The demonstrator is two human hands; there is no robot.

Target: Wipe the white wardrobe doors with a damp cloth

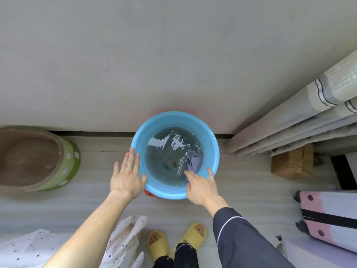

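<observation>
Beyond both hands stands the white door; between them, a blue basin of water. Left hand lies straight-fingered at its rim; right hand, fingers also straight, reaches in, the grey cloth at its fingertips.

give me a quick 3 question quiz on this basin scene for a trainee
1. True or false: the cloth lies in the water of the blue basin.
2. Where is the left hand? A) at the basin's left rim B) deep in the water C) raised out of view
3. Which hand reaches into the basin towards the cloth, and are its fingers curled round the cloth yet?
Key: 1 true; 2 A; 3 the right hand, fingers straight, not yet gripping.
</observation>
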